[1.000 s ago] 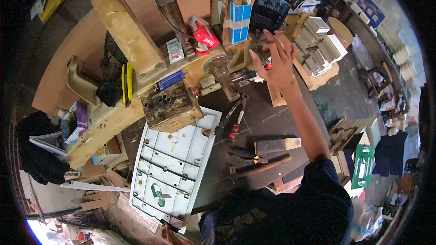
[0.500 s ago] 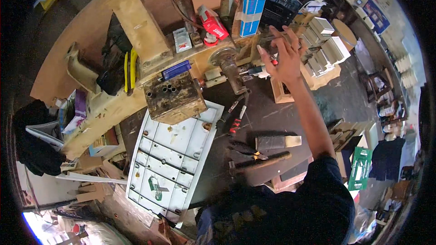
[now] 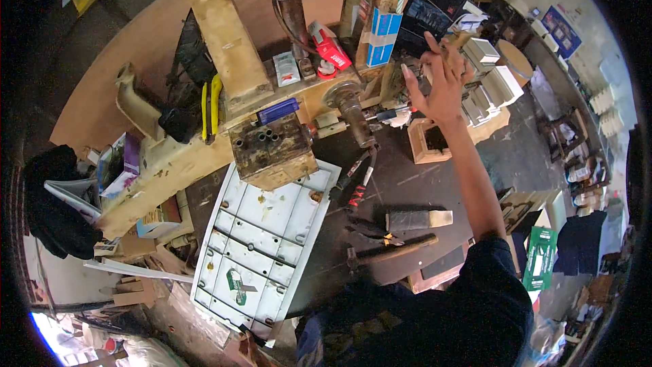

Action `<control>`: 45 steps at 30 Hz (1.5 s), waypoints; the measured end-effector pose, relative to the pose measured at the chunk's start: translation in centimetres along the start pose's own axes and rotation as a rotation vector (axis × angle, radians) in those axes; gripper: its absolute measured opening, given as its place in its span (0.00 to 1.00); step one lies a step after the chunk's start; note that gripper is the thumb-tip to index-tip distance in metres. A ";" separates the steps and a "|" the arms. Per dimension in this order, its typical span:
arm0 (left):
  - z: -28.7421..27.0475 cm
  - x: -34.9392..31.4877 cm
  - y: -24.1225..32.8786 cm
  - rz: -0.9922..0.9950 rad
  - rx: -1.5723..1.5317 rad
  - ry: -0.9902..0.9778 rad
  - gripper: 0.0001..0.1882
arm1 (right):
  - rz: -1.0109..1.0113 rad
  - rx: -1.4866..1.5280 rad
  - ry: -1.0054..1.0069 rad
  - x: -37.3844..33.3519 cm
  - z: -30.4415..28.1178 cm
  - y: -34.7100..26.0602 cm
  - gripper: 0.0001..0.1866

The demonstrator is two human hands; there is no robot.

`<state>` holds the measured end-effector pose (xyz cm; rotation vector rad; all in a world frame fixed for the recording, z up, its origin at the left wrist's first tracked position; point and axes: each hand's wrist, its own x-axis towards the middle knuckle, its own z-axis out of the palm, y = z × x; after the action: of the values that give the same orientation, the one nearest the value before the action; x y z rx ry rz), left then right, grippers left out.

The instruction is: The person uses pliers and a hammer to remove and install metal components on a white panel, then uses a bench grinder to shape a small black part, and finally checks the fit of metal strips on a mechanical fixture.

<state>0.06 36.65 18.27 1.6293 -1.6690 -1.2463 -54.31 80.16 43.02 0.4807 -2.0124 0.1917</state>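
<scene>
My right hand (image 3: 440, 83) is stretched out over the far right of the dark workbench (image 3: 407, 177), fingers spread and pointing up. It hovers just below a black case (image 3: 429, 8) and beside a blue-and-white carton (image 3: 383, 35). Nothing shows clearly in its grasp. Just under the wrist stands a small open wooden box (image 3: 430, 143). Stacked grey-white plastic boxes (image 3: 490, 80) lie to the right of the hand. My left hand is out of view.
A cream machine frame (image 3: 224, 47) with a rusty metal block (image 3: 272, 151) fills the left. In front of it lies a white ribbed panel (image 3: 261, 248). Red-handled pliers (image 3: 360, 187), a hammer (image 3: 395, 251) and a flat block (image 3: 418, 219) lie near me.
My right hand has risen from the bench edge toward the black case, and its fingers have spread. The view has tilted slightly.
</scene>
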 end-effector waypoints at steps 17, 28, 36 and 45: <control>-4.5 -1.3 -2.4 0.011 -0.038 0.048 0.17 | 0.029 -0.017 0.102 2.8 -0.1 0.1 0.22; -4.5 -1.0 -2.6 0.012 -0.056 0.009 0.18 | 0.021 0.041 0.048 4.2 -0.4 0.5 0.37; -5.2 -1.5 -2.5 0.021 -0.053 -0.003 0.18 | 0.021 -0.035 0.137 4.2 -1.9 -1.4 0.34; -6.0 -2.1 -1.5 0.252 -0.233 -0.182 0.18 | 0.343 0.465 -0.101 -13.2 -5.1 -7.3 0.08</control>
<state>6.22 37.23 20.21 1.1598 -1.7004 -1.4297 -41.77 78.62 33.31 0.4337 -2.1396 0.8746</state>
